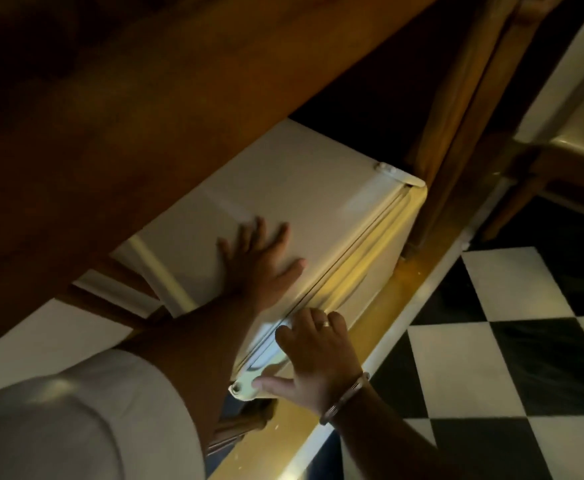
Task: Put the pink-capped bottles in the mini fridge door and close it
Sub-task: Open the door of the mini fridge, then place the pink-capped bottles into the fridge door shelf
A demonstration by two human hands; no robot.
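No readable writing, brand or label on anything I can see here. One mini fridge [304, 188], white, tucked under a wooden counter [127, 109]. I count two hands, both on it. Left hand [261, 263] lies flat on the fridge top, fingers spread, palm down, grasping nothing. Right hand [313, 355] is at the near corner of the fridge door [384, 251], fingers draped over the door's top edge, thumb just beside the corner bracket [243, 388]; it presses rather than clenches, nothing held inside it. Door looks almost or fully against the cabinet: one thin dark seam line runs along the top between door and body, with yellowish light along the gasket. I can't tell if it is sealed completely. Pink-capped bottles: none visible to me, so I cannot say where they sit; the door interior is hidden.

Counts: one hinge plate [392, 172] at the far top corner, one ring [325, 323] on the right hand, one metal bracelet [344, 398] on the right wrist, one white short sleeve [86, 420] on the left arm. Floor [484, 368] at right is black and white checker tile. A wooden leg [456, 109] stands just beside the fridge's far side.
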